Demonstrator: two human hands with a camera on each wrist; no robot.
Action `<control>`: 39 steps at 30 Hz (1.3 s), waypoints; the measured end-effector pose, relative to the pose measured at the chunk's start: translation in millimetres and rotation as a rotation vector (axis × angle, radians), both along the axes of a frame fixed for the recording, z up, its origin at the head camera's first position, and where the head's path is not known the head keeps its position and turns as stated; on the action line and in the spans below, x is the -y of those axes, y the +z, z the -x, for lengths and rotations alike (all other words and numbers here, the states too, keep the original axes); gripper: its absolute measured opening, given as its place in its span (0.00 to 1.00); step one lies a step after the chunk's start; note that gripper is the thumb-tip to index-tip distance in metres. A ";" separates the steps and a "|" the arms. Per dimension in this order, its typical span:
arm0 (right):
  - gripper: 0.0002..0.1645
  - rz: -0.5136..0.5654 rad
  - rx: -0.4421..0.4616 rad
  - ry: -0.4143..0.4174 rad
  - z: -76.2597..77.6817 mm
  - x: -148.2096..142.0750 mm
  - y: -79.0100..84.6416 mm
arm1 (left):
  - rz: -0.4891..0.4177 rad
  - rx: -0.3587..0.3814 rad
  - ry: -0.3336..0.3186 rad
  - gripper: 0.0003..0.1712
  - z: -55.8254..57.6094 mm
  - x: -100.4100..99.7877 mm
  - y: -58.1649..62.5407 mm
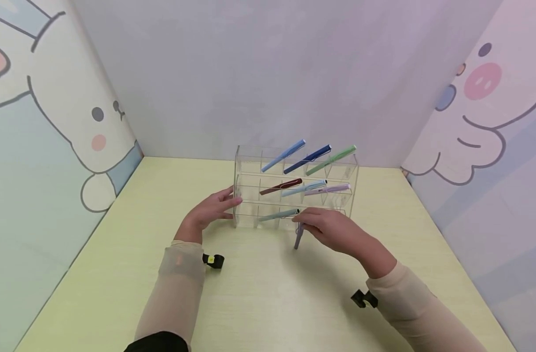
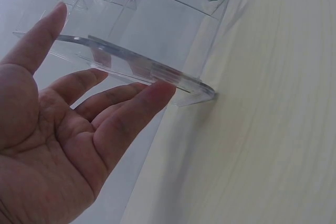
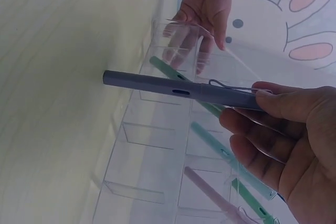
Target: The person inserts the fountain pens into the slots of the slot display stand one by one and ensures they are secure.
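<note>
A clear acrylic pen rack (image 1: 250,203) with three tiers stands on the table. At its left end is my left hand (image 1: 210,210), fingers extended and fingertips against the side panel (image 2: 131,56). My right hand (image 1: 334,230) pinches a grey-purple pen (image 3: 152,83) by its clip end, between thumb and fingers. That pen points downward in front of the lowest tier, its free end over the table. Beside it, a grey-green pen (image 1: 277,215) leans in the bottom tier.
Light blue (image 1: 283,155), dark blue (image 1: 306,160) and green (image 1: 331,161) pens lean in the top tier. The middle tier holds dark red (image 1: 280,187), pale blue (image 1: 304,187) and lilac (image 1: 327,189) pens. Behind the table (image 1: 259,303) rises a wall (image 1: 259,78).
</note>
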State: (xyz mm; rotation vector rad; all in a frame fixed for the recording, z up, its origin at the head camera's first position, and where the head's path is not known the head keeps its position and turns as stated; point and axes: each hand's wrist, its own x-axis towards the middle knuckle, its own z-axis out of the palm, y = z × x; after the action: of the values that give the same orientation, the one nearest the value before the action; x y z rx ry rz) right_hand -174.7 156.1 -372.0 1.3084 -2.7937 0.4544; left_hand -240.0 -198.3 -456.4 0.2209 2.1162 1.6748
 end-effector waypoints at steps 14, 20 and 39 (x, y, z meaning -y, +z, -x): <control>0.22 -0.034 0.059 -0.044 -2.1 1.7 -6.9 | -0.011 0.007 -0.009 0.46 -1.0 -0.6 2.2; 0.24 -0.030 0.091 -0.047 -3.6 3.9 -8.4 | -0.014 0.009 -0.004 0.47 -2.2 -1.1 3.6; 0.10 0.008 0.144 -0.095 -0.5 -21.1 -0.4 | -0.001 0.009 -0.004 0.51 1.0 1.2 -1.3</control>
State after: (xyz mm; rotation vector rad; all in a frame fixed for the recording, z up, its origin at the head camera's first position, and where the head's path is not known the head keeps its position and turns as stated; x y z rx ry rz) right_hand -174.2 177.1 -372.4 1.1799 -2.9510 0.5767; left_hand -241.0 -199.4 -457.7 0.2180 2.1070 1.6721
